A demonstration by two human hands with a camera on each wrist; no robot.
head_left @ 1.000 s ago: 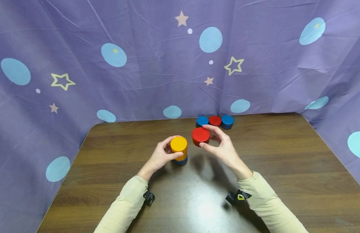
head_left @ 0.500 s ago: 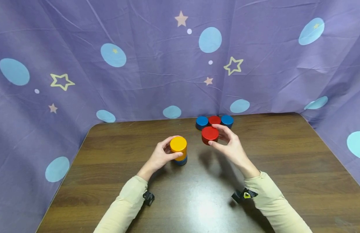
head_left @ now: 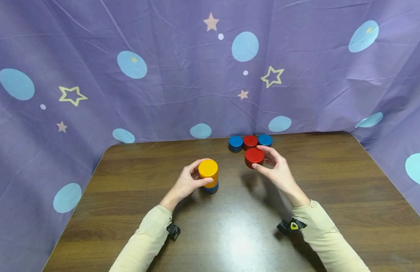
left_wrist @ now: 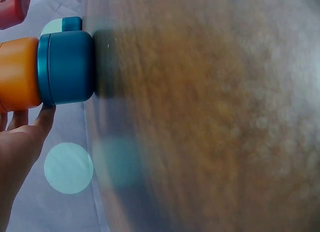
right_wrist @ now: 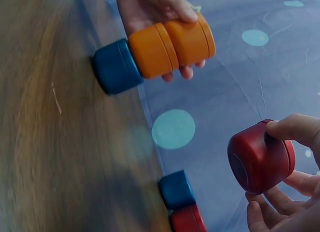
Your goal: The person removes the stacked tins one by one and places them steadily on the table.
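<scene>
A stack stands near the middle of the table: one blue round tin (right_wrist: 116, 69) at the bottom and two orange tins (right_wrist: 151, 50) above it. My left hand (head_left: 188, 179) wraps round the orange part, its thumb on the upper orange tin (right_wrist: 189, 40) and fingers behind. In the left wrist view the blue tin (left_wrist: 69, 67) rests on the table beneath the orange one (left_wrist: 19, 74). To the right, my right hand (head_left: 277, 172) holds a red tin (head_left: 254, 157) in the air between thumb and fingers, apart from the stack.
At the back edge of the table (head_left: 145, 219) stand a blue tin (head_left: 235, 144), a red tin (head_left: 250, 142) and another blue tin (head_left: 265, 139) in a row. A purple patterned curtain (head_left: 169, 75) hangs behind the table.
My right hand has moved to the right with the red tin, away from the stack. The left hand stays at the stack.
</scene>
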